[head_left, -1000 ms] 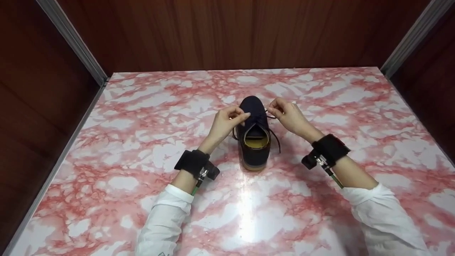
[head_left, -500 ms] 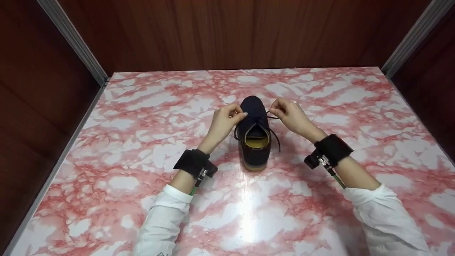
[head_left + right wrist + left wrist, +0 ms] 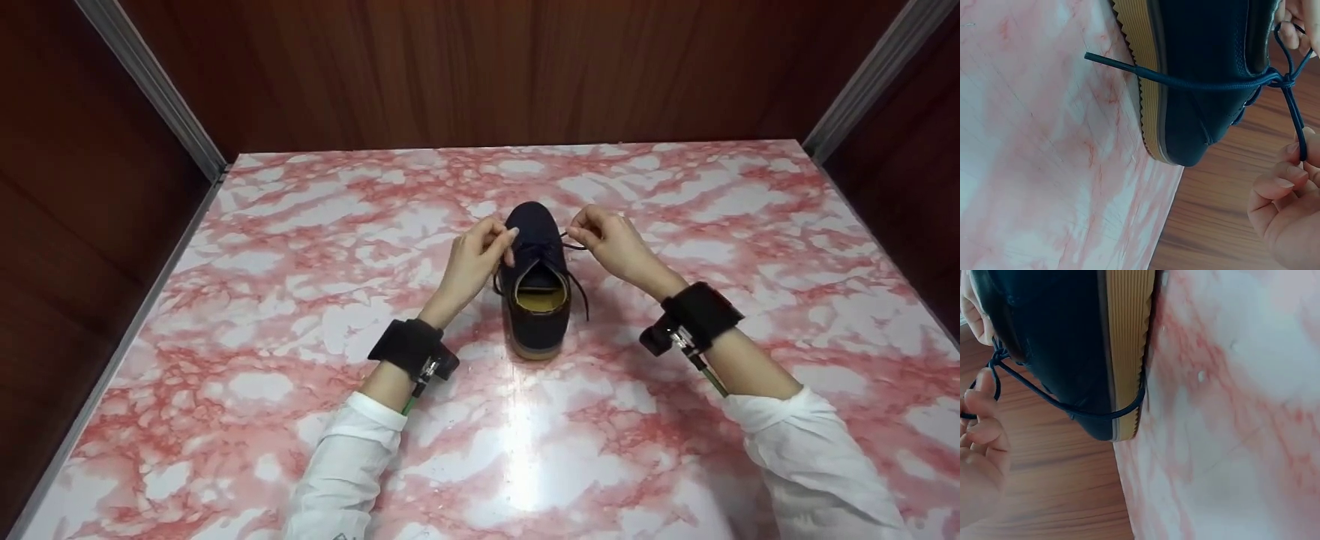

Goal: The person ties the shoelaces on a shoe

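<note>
A dark navy lace-up shoe [image 3: 541,334] stands upright, toe pointing away from me, with a ribbed tan sole [image 3: 1127,337]. A knot [image 3: 1285,82] in its navy shoelace [image 3: 1213,86] sits over the throat. On the shoe's left side, my left hand [image 3: 472,259] pinches a loop of lace between thumb and fingers. Opposite it, my right hand [image 3: 619,244] pinches another stretch of lace, drawn out from the knot to the right. One loose end hangs down each side; the right one shows its tip [image 3: 1109,60] in the right wrist view.
The shoe stands on a pink-and-white marbled tabletop [image 3: 262,390]. Dark wood panels rise at the back [image 3: 480,75] and both sides, joined by grey metal corner posts [image 3: 157,82]. Each wrist wears a black strap with a small camera.
The left hand's thumb and fingertips have shifted slightly, lifting a little at the shoe's left side. The right hand has drawn marginally outward, keeping its pinch. The shoe stays nearly still.
</note>
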`<control>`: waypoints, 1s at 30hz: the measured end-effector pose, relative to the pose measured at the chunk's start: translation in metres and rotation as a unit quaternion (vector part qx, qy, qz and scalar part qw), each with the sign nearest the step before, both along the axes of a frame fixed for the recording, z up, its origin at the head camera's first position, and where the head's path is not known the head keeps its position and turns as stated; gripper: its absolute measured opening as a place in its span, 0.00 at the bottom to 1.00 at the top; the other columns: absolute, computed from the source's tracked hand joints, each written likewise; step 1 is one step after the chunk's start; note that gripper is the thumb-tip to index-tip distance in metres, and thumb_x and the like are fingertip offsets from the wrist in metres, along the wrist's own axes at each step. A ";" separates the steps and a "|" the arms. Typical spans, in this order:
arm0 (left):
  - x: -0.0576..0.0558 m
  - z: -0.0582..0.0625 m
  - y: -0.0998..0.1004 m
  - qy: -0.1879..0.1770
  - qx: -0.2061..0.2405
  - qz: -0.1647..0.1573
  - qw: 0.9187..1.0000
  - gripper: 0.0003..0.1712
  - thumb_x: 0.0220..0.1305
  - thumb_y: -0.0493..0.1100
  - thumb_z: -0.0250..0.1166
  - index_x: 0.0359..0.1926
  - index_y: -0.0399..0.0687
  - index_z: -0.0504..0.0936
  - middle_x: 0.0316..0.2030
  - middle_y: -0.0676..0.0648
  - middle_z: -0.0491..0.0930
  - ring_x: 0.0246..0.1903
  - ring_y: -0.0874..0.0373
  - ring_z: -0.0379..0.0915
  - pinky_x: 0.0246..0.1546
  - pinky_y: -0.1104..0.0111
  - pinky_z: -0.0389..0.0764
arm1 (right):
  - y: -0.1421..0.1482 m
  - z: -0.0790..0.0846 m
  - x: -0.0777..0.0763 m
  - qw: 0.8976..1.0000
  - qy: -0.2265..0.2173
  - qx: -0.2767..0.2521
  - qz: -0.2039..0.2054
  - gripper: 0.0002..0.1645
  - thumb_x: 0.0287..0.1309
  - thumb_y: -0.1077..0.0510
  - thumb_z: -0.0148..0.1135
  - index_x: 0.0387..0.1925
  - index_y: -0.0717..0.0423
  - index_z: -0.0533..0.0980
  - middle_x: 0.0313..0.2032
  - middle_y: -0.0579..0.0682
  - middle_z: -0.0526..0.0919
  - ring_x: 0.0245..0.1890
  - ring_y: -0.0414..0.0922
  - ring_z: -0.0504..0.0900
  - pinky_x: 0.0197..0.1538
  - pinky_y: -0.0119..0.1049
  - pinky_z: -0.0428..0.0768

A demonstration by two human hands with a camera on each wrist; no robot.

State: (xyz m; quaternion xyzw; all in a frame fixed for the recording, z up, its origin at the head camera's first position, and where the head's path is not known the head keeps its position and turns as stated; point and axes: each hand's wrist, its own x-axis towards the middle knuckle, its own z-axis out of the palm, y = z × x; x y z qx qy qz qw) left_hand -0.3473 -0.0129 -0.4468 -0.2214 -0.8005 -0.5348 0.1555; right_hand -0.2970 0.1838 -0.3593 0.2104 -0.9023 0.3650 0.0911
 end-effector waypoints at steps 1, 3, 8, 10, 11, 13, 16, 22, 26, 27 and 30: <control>-0.012 -0.015 0.000 0.007 0.009 0.011 1.000 0.11 0.43 0.55 0.47 0.22 0.56 0.66 0.08 0.54 0.65 0.06 0.61 0.55 0.06 0.70 0.56 | 0.000 0.000 0.000 1.000 0.001 0.001 0.002 0.09 0.42 0.50 0.45 0.21 0.51 0.65 0.16 0.46 0.66 0.16 0.38 0.62 0.20 0.30 0.60; -0.023 -0.027 0.000 0.024 0.007 0.037 0.999 0.11 0.42 0.56 0.48 0.20 0.56 0.66 0.06 0.54 0.62 0.06 0.63 0.54 0.08 0.73 0.54 | 0.000 0.000 0.001 1.000 0.005 0.005 0.007 0.08 0.42 0.50 0.45 0.21 0.51 0.65 0.16 0.46 0.66 0.15 0.38 0.62 0.19 0.30 0.60; 0.003 0.004 0.001 0.005 -0.001 0.025 1.000 0.11 0.47 0.52 0.46 0.21 0.51 0.66 0.07 0.53 0.61 0.08 0.65 0.56 0.10 0.72 0.57 | 0.002 -0.001 0.001 1.000 0.016 0.012 0.016 0.08 0.42 0.51 0.45 0.21 0.52 0.65 0.15 0.47 0.66 0.14 0.38 0.61 0.18 0.31 0.60; 0.003 0.000 0.002 0.013 -0.005 0.036 0.999 0.09 0.47 0.52 0.45 0.22 0.54 0.66 0.08 0.53 0.61 0.09 0.65 0.55 0.10 0.71 0.57 | 0.002 -0.002 0.000 1.000 0.017 0.013 0.015 0.09 0.42 0.51 0.45 0.22 0.52 0.65 0.15 0.46 0.66 0.14 0.38 0.61 0.18 0.31 0.59; -0.007 -0.014 0.002 0.025 -0.002 0.041 0.999 0.09 0.46 0.54 0.45 0.21 0.56 0.66 0.08 0.53 0.60 0.09 0.65 0.55 0.09 0.71 0.56 | 0.002 -0.002 0.000 1.000 0.016 0.014 0.015 0.09 0.42 0.51 0.45 0.22 0.52 0.65 0.15 0.46 0.66 0.14 0.38 0.61 0.18 0.31 0.59; -0.016 -0.024 0.002 0.025 -0.001 0.052 0.998 0.10 0.44 0.56 0.45 0.21 0.58 0.66 0.07 0.53 0.61 0.08 0.63 0.55 0.09 0.70 0.55 | 0.002 -0.002 0.000 1.000 0.013 0.016 0.016 0.09 0.42 0.51 0.45 0.22 0.52 0.65 0.15 0.46 0.66 0.14 0.38 0.61 0.18 0.31 0.59; 0.009 0.013 -0.001 -0.005 -0.003 0.038 0.999 0.10 0.46 0.52 0.47 0.20 0.52 0.67 0.06 0.51 0.61 0.07 0.60 0.56 0.10 0.68 0.56 | 0.002 -0.002 0.000 1.000 0.009 0.018 0.017 0.09 0.42 0.50 0.45 0.22 0.51 0.65 0.16 0.46 0.66 0.15 0.38 0.62 0.18 0.31 0.60; 0.000 -0.001 -0.001 0.004 0.010 0.017 1.000 0.10 0.45 0.51 0.47 0.20 0.52 0.66 0.06 0.51 0.61 0.07 0.61 0.56 0.08 0.68 0.57 | 0.004 -0.002 0.001 1.000 0.008 0.025 0.015 0.08 0.43 0.51 0.45 0.22 0.51 0.65 0.16 0.46 0.66 0.15 0.39 0.62 0.18 0.31 0.60; -0.015 -0.029 -0.001 0.025 0.038 -0.005 0.999 0.07 0.45 0.52 0.48 0.21 0.56 0.67 0.06 0.51 0.60 0.07 0.62 0.53 0.08 0.71 0.54 | 0.005 -0.002 0.001 0.999 0.009 0.026 0.016 0.08 0.43 0.51 0.45 0.22 0.52 0.65 0.16 0.46 0.67 0.15 0.39 0.62 0.18 0.31 0.60; -0.017 -0.032 0.000 0.026 0.042 -0.008 0.999 0.07 0.44 0.52 0.48 0.21 0.57 0.67 0.06 0.51 0.59 0.07 0.62 0.53 0.08 0.72 0.54 | 0.005 -0.002 0.001 0.999 0.011 0.026 0.015 0.08 0.42 0.51 0.45 0.22 0.51 0.65 0.16 0.45 0.67 0.15 0.38 0.62 0.18 0.31 0.60; -0.025 -0.034 0.000 0.023 0.051 -0.008 0.998 0.07 0.43 0.52 0.50 0.20 0.57 0.68 0.06 0.50 0.58 0.07 0.61 0.51 0.09 0.71 0.53 | 0.004 0.000 0.000 1.000 0.012 0.026 0.012 0.08 0.42 0.51 0.46 0.22 0.50 0.65 0.16 0.45 0.67 0.15 0.38 0.62 0.18 0.30 0.60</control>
